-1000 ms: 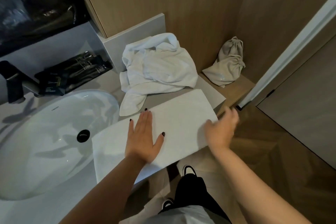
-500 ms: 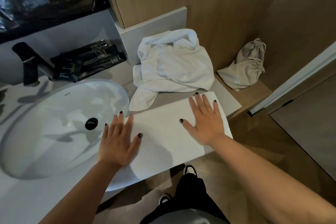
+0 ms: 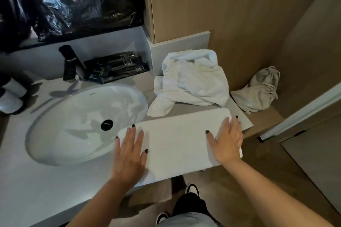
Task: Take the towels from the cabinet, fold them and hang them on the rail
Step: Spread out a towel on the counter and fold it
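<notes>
A white towel [image 3: 175, 142], folded into a long flat strip, lies along the front edge of the vanity counter [image 3: 36, 190]. My left hand [image 3: 129, 153] presses flat on its left end, fingers straight and spread. At the right end my right hand [image 3: 227, 142] lies flat on the towel too, fingers straight. Behind the strip, against the wooden wall, a second white towel [image 3: 191, 83] sits in a crumpled heap. No rail or cabinet interior shows in this view.
A white oval sink [image 3: 73, 120] with a black drain sits left of the towel, a black tap [image 3: 71, 64] behind it. Black toiletry packets [image 3: 118, 66] lie by the tap. A grey drawstring bag [image 3: 260, 92] rests on a lower wooden ledge at the right.
My right hand came down flat on the towel's right end. My hands then slid apart along the strip, the left toward the sink end, the right to the far right end.
</notes>
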